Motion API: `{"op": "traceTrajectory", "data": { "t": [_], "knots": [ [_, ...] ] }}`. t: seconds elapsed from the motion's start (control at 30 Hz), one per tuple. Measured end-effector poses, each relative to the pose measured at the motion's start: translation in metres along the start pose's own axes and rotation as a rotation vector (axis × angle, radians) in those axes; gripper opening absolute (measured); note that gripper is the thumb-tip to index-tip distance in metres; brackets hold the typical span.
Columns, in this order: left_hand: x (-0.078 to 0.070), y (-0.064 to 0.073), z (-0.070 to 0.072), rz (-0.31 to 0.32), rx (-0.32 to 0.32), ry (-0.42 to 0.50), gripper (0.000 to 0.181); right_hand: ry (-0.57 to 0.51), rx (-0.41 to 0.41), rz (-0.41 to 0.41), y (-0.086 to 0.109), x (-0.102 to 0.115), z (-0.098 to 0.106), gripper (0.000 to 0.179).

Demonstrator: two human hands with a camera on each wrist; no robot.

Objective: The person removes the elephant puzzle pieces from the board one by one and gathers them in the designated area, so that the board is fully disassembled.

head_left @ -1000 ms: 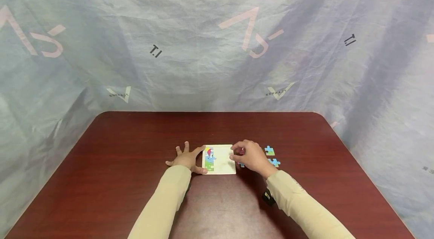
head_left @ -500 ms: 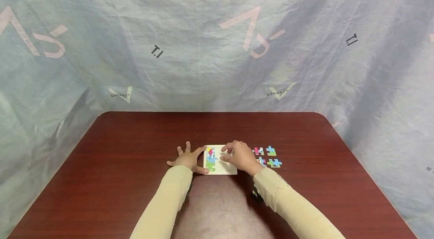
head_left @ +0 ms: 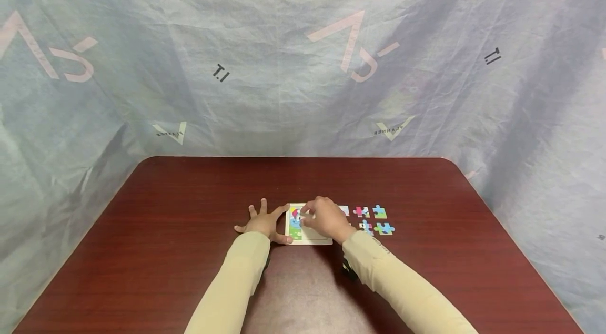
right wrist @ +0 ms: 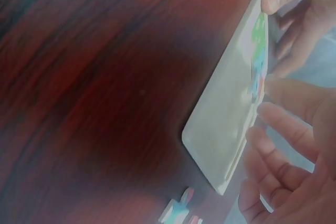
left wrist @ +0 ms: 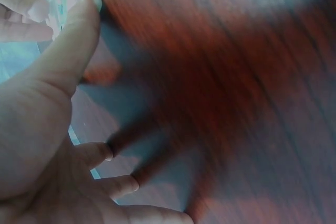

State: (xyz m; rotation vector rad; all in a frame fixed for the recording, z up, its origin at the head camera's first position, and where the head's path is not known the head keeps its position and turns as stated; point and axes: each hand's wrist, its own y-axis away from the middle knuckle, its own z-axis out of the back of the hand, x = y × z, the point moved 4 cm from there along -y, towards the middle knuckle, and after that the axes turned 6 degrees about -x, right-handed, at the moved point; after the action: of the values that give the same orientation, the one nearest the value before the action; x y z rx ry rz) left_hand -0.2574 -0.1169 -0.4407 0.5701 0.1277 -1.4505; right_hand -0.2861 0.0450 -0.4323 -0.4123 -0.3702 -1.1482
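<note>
A shallow white puzzle board [head_left: 316, 242] lies on the table, its left strip filled with a joined picture in yellow, red, blue and green. My left hand [head_left: 262, 224] is spread flat, thumb and index finger resting at the board's two left corners. Over the board, my right hand [head_left: 326, 218] brings thumb and index finger together by the picture's edge. They appear to pinch a puzzle piece, almost wholly hidden by the fingers. In the right wrist view both fingertips [right wrist: 268, 85] stay close to the coloured strip.
Several loose jigsaw pieces lie right of the board, among them a pink one [head_left: 362, 212], a blue-green one [head_left: 380, 212] and another [head_left: 384, 229]. The dark red table [head_left: 189, 197] ends at a hanging grey printed cloth [head_left: 284, 87].
My right hand has moved left from the loose pieces to the picture strip on the board, uncovering more pieces. My left hand has kept its place at the board's left edge.
</note>
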Motion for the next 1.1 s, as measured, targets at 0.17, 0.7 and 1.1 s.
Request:
{"op": "traceTrajectory", "data": {
  "t": [0.17,0.7,1.1],
  "knots": [
    [0.002,-0.003,-0.002,0.003,-0.001,0.006,0.094,0.05,0.009,-0.005,-0.003,0.0,-0.006,0.018],
    [-0.001,0.002,0.001,0.008,0.0,0.009,0.092,0.153,-0.041,0.089,-0.011,0.006,-0.013,0.014],
    [0.0,0.001,0.0,0.012,-0.001,0.022,0.093,0.101,0.049,-0.049,-0.018,0.008,-0.012,0.014]
  ]
}}
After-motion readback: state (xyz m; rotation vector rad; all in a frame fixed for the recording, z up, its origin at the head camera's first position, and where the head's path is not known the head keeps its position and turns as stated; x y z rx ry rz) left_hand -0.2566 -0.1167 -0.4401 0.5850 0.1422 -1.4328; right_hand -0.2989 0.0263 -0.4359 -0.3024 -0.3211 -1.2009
